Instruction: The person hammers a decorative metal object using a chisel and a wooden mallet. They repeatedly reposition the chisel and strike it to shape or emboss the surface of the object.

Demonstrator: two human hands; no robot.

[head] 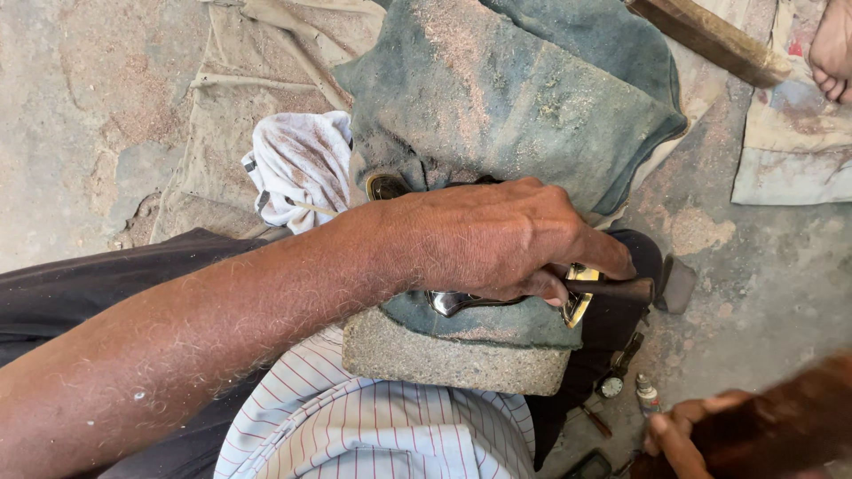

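Bare, dusty concrete floor [80, 106] fills the frame, stained and gritty, with dirty canvas sheets spread over it at the top. Dead centre, a shiny metal piece [579, 297], brass at its right end and silvery at its left, lies on a dusty grey-blue cloth [515, 98] draped over a rough stone block [444, 359] resting in the person's lap. The left hand [497, 239] comes in from the lower left of the frame and lies right over that metal piece, fingers curled together and clamped on a dark tool handle [626, 288] that sticks out to the right, pressed against the brass edge. Most of the metal is hidden under the hand. Down in the lower right corner, the right hand [688, 435] is blurred, fingers loosely bent near the floor; I cannot tell whether it grips anything. Just beside it stand a small bottle [646, 395] and a little round-dialled object [611, 386]. Upper left of centre, a white rag [297, 168] streaked with reddish dust is bunched up beside the cloth. Below the block, a striped shirt [373, 426]. Top right, a wooden stick [710, 35] lies aslant, and another person's bare foot [834, 49] edges in at the corner.
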